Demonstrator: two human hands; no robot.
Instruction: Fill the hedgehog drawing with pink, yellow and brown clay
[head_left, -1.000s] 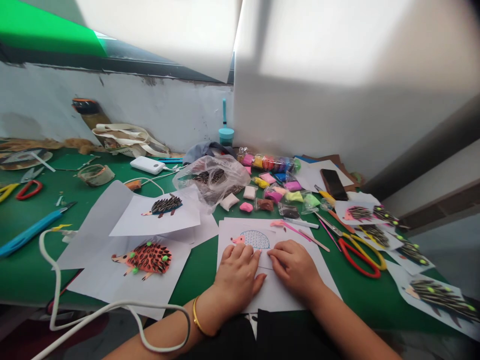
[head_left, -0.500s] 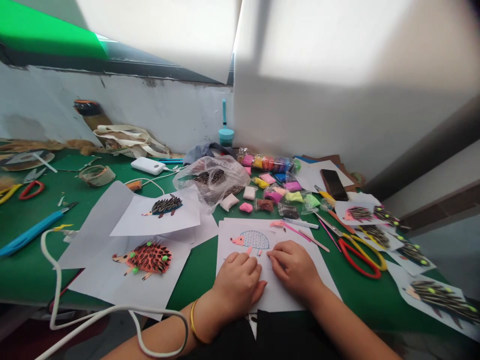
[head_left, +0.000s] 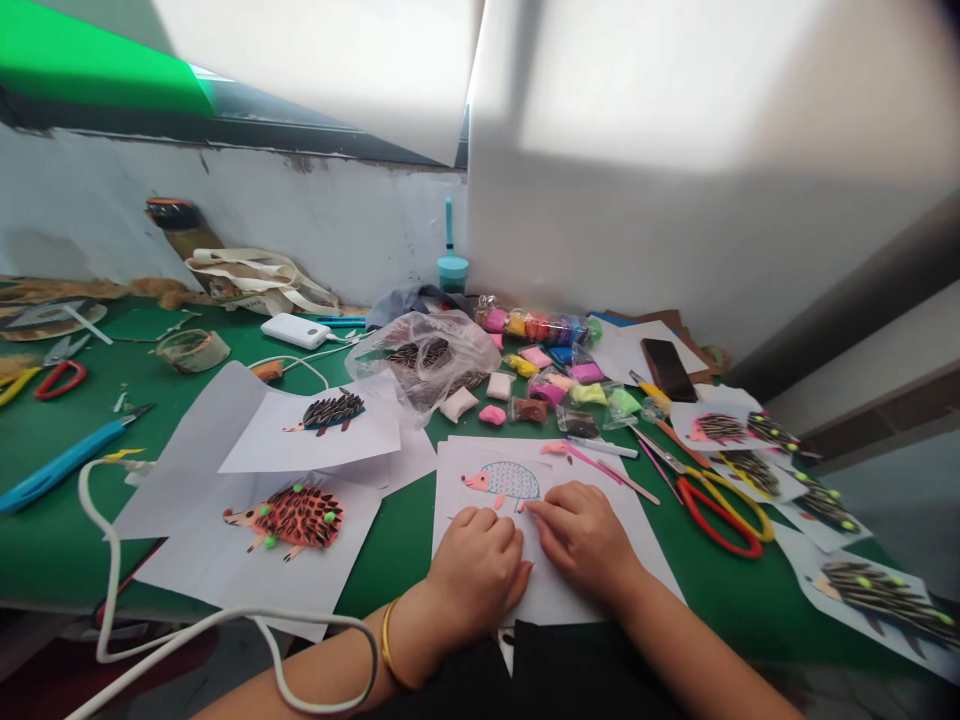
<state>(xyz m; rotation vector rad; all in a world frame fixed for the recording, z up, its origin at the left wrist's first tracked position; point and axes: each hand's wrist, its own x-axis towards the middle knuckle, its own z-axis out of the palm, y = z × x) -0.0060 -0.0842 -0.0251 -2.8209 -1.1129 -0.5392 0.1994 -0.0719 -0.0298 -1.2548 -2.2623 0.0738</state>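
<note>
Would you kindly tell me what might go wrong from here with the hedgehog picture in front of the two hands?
The right hand has its fingertips at the small pink hind leg of the hedgehog picture, so a little too much pressure might flatten or shift that piece.

The white cable loops across the view of the left forearm; if it is close enough to catch, a sweep of that arm could tug it and jolt the work.
</note>
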